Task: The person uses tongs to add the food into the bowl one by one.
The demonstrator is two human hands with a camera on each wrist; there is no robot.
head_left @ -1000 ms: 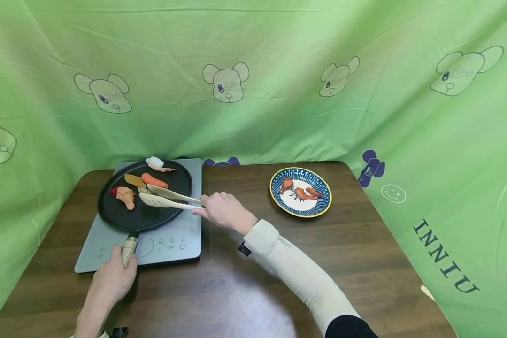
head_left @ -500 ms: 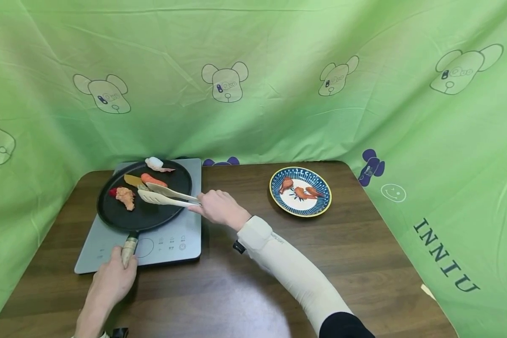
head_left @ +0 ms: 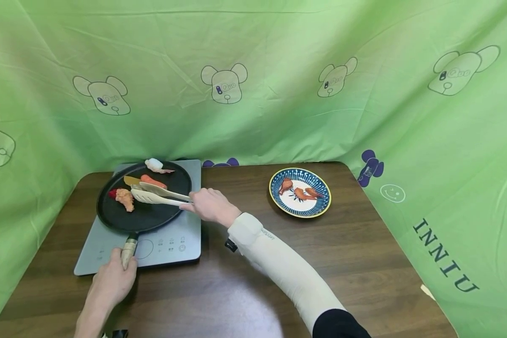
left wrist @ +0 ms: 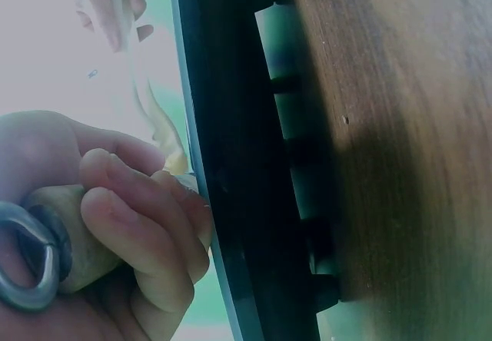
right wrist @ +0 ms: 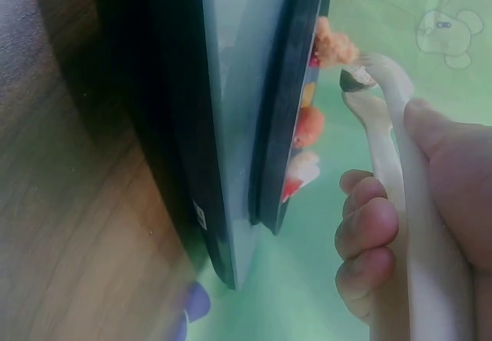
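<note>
My left hand (head_left: pixel 114 279) grips the handle (head_left: pixel 128 250) of a black frying pan (head_left: pixel 148 219); in the left wrist view its fingers (left wrist: pixel 146 241) curl round the handle end with its metal ring (left wrist: pixel 34 279). My right hand (head_left: pixel 211 205) holds pale tongs (head_left: pixel 162 201) over the pan. Between their tips is a small dark and whitish piece (right wrist: pixel 356 78), its kind unclear. A crumbed brown piece (head_left: pixel 125 199) and a red one (head_left: pixel 112 193) lie left of the tips. Behind are an orange sausage-like piece (head_left: pixel 153 181), a yellow flat piece (head_left: pixel 131 180) and a white-and-pink piece (head_left: pixel 155 164).
The pan sits on a grey induction cooker (head_left: pixel 173 253) at the left of the wooden table (head_left: pixel 253 272). At the right stands a blue-patterned plate (head_left: pixel 300 211) with three reddish-brown food pieces (head_left: pixel 286 185). A green printed curtain (head_left: pixel 279 122) hangs behind.
My right hand and the tongs have shifted left across the pan, toward the crumbed piece. The small piece at the tips has moved left with them. My left hand stays on the handle.
</note>
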